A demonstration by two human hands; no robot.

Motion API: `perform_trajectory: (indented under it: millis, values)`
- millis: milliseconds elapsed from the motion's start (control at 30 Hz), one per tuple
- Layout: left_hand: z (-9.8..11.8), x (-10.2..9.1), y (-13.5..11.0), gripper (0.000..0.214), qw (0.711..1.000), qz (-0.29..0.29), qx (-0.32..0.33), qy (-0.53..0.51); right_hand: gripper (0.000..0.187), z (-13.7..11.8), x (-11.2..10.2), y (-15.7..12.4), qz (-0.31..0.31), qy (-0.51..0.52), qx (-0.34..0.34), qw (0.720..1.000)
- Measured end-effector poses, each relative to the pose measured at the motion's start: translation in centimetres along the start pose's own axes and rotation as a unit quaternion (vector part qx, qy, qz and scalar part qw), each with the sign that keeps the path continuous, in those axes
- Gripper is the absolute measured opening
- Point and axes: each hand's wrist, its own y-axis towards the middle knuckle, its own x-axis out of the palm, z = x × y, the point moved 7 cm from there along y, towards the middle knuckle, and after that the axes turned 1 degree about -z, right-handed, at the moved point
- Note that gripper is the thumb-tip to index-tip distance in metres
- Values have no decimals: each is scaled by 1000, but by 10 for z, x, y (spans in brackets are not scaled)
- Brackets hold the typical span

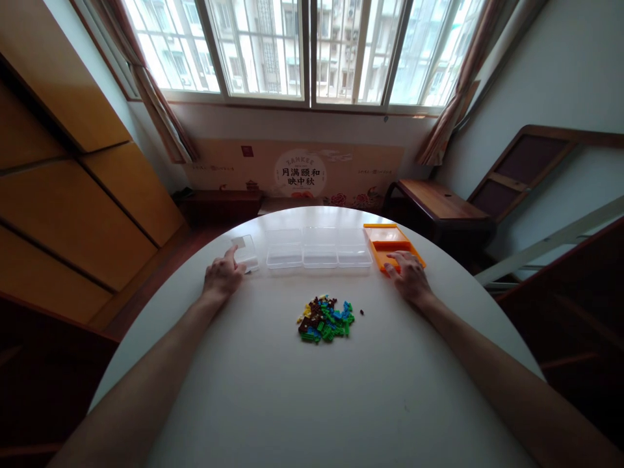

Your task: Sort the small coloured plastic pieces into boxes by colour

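1. Window backlights the scene; white round table sits in front of it.
2. Bricks: one low pile mid-table, green, brown, blue, yellow. Probably hard plastic, very light, not fragile. Likely to skid or scatter if swept; best taken singly by the sides, fingertip pinch. Loose brown brick lies just right of the pile, apart from it.
3. Transparent boxes in a row beyond the pile. Look thin-walled, light, stiff; would probably slide if bumped. Take by opposite walls.
4. Small box, left end of row: left hand at its near-left side. Index and thumb apart; remaining fingers partly hidden. Can't tell if it grips.
5. Orange box, right end, lid up: right hand over its near side, fingers parted, thumb near the front edge. Contact pressure can't be told. Hold by the base, not the lid; hinge is likely the weak bit.
6. Tabletop looks smooth, with glare toward the far edge.
7. Room: curtains both sides, cabinet left, printed panel under the window, chair at right.
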Motion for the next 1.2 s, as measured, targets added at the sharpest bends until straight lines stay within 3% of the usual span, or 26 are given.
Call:
perform_trajectory:
  millis: [367, 633, 767, 900, 1000, 1100, 1200]
  values:
    - [22, 4, -1, 47, 998, 37, 41, -15, 34, -1, 2, 2, -42, -8, -4, 999]
    - [25, 4, -2, 40, 996, 41, 81, -19, 32, -2, -2, 0, -20, 2, -26, 999]
    - [26, -3, -11, 36, 994, 83, 75, -7, 31, -3, -7, -1, 2, 14, -30, 999]
    - [36, -17, -26, 28, 983, 149, 104, -28, 28, -8, -13, -3, 26, 24, -47, 998]
    - [58, -26, -46, 22, 972, 147, 153, -97, 27, -13, -17, -6, 41, 30, -69, 996]
    - [84, -37, -75, 25, 953, 125, 176, -213, 25, -18, -20, -9, 45, 45, -88, 994]
    - [107, -37, -105, 34, 925, 61, 182, -329, 24, -24, -27, -14, 62, 93, -86, 990]
